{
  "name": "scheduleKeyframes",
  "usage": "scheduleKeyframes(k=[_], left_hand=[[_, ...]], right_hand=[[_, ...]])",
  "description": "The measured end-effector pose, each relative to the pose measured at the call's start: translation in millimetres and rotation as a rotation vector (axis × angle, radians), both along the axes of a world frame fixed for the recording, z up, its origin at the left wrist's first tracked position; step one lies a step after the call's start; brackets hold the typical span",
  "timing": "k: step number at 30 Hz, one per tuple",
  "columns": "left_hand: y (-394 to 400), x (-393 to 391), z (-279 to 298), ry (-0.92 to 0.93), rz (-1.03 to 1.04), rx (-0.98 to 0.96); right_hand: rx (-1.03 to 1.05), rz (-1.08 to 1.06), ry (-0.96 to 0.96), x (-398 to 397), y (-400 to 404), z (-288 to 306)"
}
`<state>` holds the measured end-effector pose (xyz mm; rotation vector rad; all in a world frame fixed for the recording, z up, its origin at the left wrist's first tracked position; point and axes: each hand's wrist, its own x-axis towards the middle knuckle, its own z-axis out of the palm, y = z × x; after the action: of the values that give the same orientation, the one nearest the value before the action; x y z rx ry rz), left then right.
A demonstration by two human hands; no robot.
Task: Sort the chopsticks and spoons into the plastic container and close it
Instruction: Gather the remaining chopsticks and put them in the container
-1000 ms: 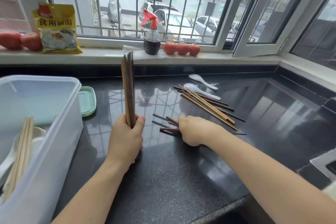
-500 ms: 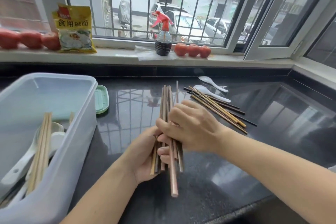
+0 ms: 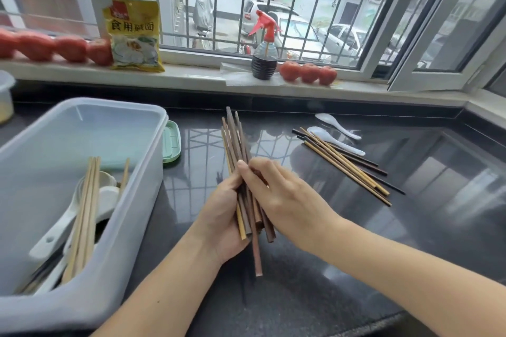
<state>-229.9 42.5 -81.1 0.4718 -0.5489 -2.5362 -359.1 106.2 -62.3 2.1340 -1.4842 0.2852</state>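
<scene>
Looking down at the centre of the frame, we see both hands working one bundle of dark brown chopsticks (image 3: 237,145) above the black counter (image 3: 315,295). Our left hand (image 3: 223,216) comes in from the lower left with its palm turned up and inward, fingers curled round the lower half of the bundle so that it is clamped on the sticks. Our right hand (image 3: 279,197) reaches across from the lower right, back of the hand up, wrist bent slightly, its fingertips (image 3: 243,169) closed on the same bundle just above the left hand's grip. The sticks fan a little toward the upper centre of the frame, tips pointing at the window sill, while their butt ends poke out unevenly below the hands, one reaching lowest.

At the left of the frame stands the open plastic container (image 3: 131,200), holding pale bamboo chopsticks (image 3: 85,213) and white spoons (image 3: 63,224). Just beyond its far right corner a green lid-like piece (image 3: 172,142) shows against the counter.

Right of centre, loose chopsticks (image 3: 347,164) lie in a slanted heap on the counter, well apart from the hands, with two white spoons (image 3: 336,133) at their upper end, the nearer one touching the heap.

On the sill along the top we see a yellow packet (image 3: 134,35), a spray bottle (image 3: 264,55) and tomatoes (image 3: 308,72).
</scene>
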Motion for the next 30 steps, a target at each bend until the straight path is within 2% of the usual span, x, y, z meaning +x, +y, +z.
scheduleKeyframes(k=[5,9,14,18,20,23,27,30], left_hand=[[2.6,0.1,4.6,-0.041,0.078,-0.141],[7.0,3.5,11.1,-0.141,0.083,-0.434],[16.8,-8.6,10.2,-0.178,0.312,-0.838],[14.0,-11.5,14.3,-0.291,0.607,-1.036],[6.6,-8.1,17.4,-0.337,0.687,-1.170],[0.4,-15.9,6.0,-0.402,0.642,-1.197],[3.2,-27.5,-21.5,-0.547,0.494,-1.113],[2.3,-25.4,-20.0,-0.547,0.543,-1.106]], right_hand=[[0.078,-0.068,-0.041,-3.3,5.0,-15.8],[0.069,-0.071,-0.108,-4.2,10.3,-22.1],[-0.042,0.024,-0.404,-15.1,11.2,-34.6],[-0.330,-0.217,-0.734,-26.2,5.0,-35.1],[-0.376,-0.329,-0.875,-36.6,6.1,-37.1],[-0.318,-0.443,-1.005,-48.1,10.5,-41.4],[-0.248,-0.470,-0.976,-47.8,10.9,-41.7],[-0.181,-0.479,-0.973,-49.9,10.8,-42.8]])
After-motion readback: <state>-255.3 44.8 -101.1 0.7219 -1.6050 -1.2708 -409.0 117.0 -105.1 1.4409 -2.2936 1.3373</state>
